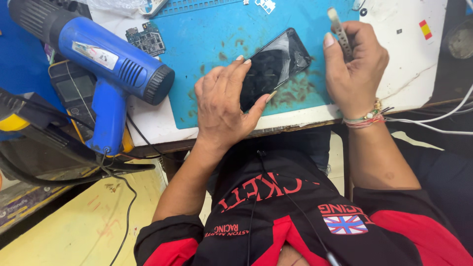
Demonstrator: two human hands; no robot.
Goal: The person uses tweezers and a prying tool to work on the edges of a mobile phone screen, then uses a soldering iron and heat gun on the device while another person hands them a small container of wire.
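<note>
Blue heat gun (106,61) sits far left, nozzle aimed at the mat (207,39); if on, it could scorch the nearby circuit board (146,39). Left hand (221,106) clamps the cracked phone (273,66) flat on the mat; splinters could cut fingers. Right hand (352,64) grips tweezers (340,32), which could slip and worsen the cracks.

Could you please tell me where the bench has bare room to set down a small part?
Bare patches: the blue work mat between the small circuit board and the cracked black phone, and the white benchtop beyond the right hand. The left edge is crowded by the blue heat gun.
</note>
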